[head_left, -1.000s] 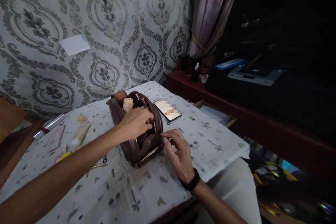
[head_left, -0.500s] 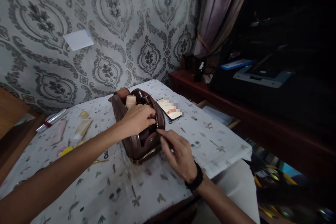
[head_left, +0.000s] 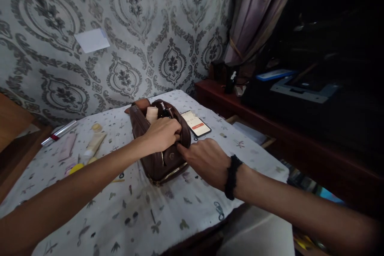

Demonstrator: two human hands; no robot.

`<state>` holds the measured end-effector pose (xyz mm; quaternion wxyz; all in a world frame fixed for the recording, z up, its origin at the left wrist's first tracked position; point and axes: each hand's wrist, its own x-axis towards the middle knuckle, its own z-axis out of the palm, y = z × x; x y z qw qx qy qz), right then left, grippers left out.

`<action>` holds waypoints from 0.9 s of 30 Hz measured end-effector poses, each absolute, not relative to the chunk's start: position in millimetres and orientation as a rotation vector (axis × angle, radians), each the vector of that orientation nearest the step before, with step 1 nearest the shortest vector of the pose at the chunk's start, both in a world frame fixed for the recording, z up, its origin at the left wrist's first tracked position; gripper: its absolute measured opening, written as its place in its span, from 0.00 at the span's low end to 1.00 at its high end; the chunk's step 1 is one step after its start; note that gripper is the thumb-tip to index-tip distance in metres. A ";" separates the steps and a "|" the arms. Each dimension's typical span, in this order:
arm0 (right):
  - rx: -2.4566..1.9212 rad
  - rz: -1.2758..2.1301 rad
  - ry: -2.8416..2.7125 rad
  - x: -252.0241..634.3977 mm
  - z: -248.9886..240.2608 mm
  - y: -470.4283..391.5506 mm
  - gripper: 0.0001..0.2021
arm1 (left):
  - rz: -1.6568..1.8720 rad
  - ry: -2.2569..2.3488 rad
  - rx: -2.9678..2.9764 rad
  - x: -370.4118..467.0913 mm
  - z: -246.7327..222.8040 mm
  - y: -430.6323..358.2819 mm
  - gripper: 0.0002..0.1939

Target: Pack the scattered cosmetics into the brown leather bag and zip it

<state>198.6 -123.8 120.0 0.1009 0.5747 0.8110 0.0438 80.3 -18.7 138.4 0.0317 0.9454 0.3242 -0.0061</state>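
A brown bag [head_left: 169, 168] with gold zips stands unzipped on the patterned white cloth. A beige-capped container [head_left: 152, 114] and dark bottles [head_left: 166, 111] poke up inside it. My left hand [head_left: 163, 133] reaches over the bag's opening, fingers curled down inside; whatever they grip is hidden. My right hand [head_left: 204, 159], a black band at its wrist, is closed at the bag's right edge, with the thumb and finger on its rim near the zip. Just beyond the bag lies a phone [head_left: 198, 125] with a lit screen.
On the left of the table [head_left: 132, 212] lie a silver tube [head_left: 60, 133], a pink tube [head_left: 67, 147], a cream tube [head_left: 95, 144] and a yellow round item [head_left: 76, 168]. A dark red shelf [head_left: 216, 97] borders the right side.
My right hand has turned, its fingers curling in and its forearm swinging up to the right. The bag's near flap has shifted. My left hand stays in the opening.
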 end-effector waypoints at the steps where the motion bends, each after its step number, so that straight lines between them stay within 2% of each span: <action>1: 1.692 0.132 2.403 198.2 120.4 -122.8 0.14 | -0.024 0.989 2.916 80.5 138.2 -18.3 0.06; 9: 1.685 0.126 2.435 200.4 119.3 -120.3 0.13 | -0.067 0.880 2.864 79.3 141.3 -16.7 0.07; 19: 1.666 0.165 2.444 200.3 115.2 -118.7 0.14 | -0.076 0.935 2.919 78.9 140.2 -17.3 0.06; 27: 1.686 0.144 2.451 199.6 118.3 -119.3 0.11 | -0.037 1.007 2.879 81.8 141.9 -21.0 0.08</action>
